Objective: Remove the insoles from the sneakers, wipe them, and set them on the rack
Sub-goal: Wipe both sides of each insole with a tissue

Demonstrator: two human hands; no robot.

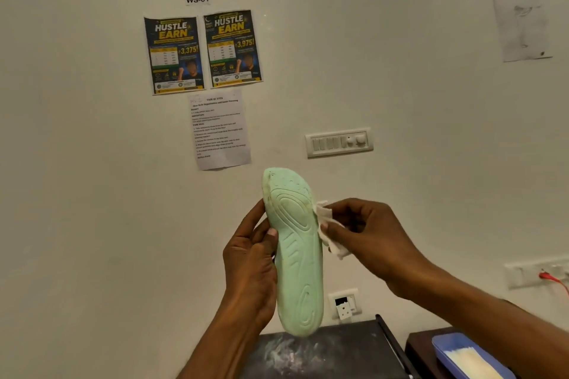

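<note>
Fingers [258, 220] of the left hand [249, 268] are wrapped behind the pale green insole [297, 255] with the thumb pressed on its ridged face about mid-length, so this hand grasps it along the left edge. The insole is held up in the air in front of the wall, nearly upright. Its toe end is at the top, leaning slightly left, and its heel is at the bottom, just above a dark, dusty slab [323, 354]. The right hand [372, 237] comes in from the right, pinching a crumpled white wipe [328, 226] that touches the insole's right edge at the forefoot, above the level of the left thumb. The long axis therefore runs top to bottom between the two hands, with the wipe beside its upper part. As I judge it, the likely next stroke runs down that axis toward the heel or across the ridged face toward the left thumb. The right hand is placed to make that stroke while the left only steadies. This looks like the wiping step for this insole. No sneaker or rack shows, and I cannot tell whether the slab is part of the rack. A blue tray [443, 348] with something pale in it rests on a brown desk [417, 348] at lower right.
</note>
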